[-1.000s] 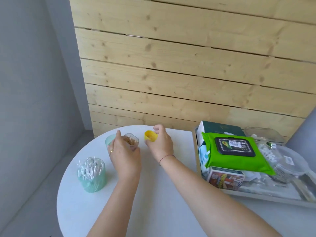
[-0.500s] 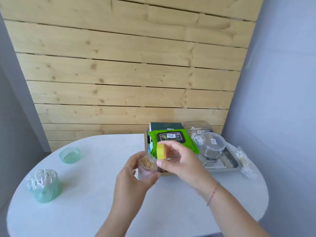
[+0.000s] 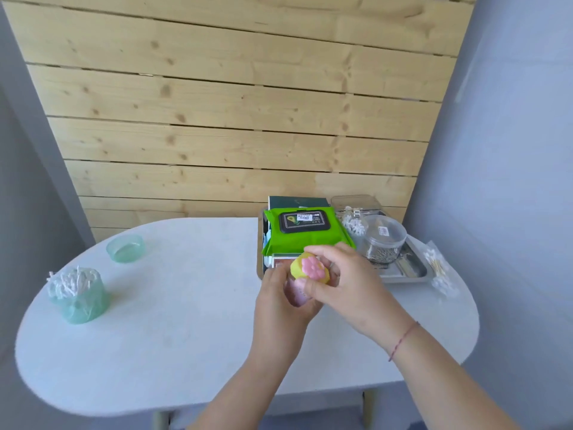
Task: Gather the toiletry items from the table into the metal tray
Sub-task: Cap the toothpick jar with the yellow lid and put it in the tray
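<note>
My left hand point(image 3: 279, 301) grips a small clear toothpick jar point(image 3: 296, 294) above the table, just in front of the metal tray point(image 3: 415, 274). My right hand point(image 3: 344, 279) presses its yellow lid with a pink flower point(image 3: 310, 268) onto the jar's top. The tray holds a green wet-wipes pack point(image 3: 305, 232), small boxes point(image 3: 277, 262), loose cotton swabs point(image 3: 353, 226) and a clear round container point(image 3: 384, 243). On the table's left stand a green tub full of cotton swabs point(image 3: 77, 294) and its green lid point(image 3: 125, 248).
A plastic bag of cotton swabs point(image 3: 438, 270) lies on the white oval table point(image 3: 173, 321) right of the tray. A wooden plank wall rises behind the table, and grey walls close both sides.
Both hands carried the jar and lid from the table's left to the front of the tray. The yellow lid, held beside the jar earlier, now sits on the jar's top.
</note>
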Available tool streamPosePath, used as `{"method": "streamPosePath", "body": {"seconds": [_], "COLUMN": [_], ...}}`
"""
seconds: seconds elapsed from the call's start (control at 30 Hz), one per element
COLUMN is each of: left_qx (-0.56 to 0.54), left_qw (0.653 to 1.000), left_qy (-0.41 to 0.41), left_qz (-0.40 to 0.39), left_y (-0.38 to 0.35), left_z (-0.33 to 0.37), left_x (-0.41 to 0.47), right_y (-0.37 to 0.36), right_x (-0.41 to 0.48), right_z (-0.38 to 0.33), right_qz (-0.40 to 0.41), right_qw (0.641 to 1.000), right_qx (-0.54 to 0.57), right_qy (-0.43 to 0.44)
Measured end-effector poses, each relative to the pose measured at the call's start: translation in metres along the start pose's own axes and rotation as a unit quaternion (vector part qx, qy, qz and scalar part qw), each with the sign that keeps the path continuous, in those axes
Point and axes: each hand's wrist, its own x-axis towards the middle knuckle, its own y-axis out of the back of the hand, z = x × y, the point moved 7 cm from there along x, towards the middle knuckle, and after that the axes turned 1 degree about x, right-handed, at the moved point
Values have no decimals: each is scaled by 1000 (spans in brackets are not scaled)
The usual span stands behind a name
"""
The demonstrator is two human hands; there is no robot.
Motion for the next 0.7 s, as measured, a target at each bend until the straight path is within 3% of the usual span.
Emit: {"method": "streamPosePath", "body": {"seconds": [0.17,0.7], "left_qx": [35,-12], "left_qw": [999,990], "left_qy": [-11,17], "left_qz": [20,137], "left_y": [3,15], "left_z": [1,-6], "left_x": [5,-5], "right_y": [-5,-39], "right_x": [9,5], "right_z": [0,4], "right_qz": [14,3], "right_qw": [999,979], "right_qx": [-28,197], "right_qy": [-8,-61]}}
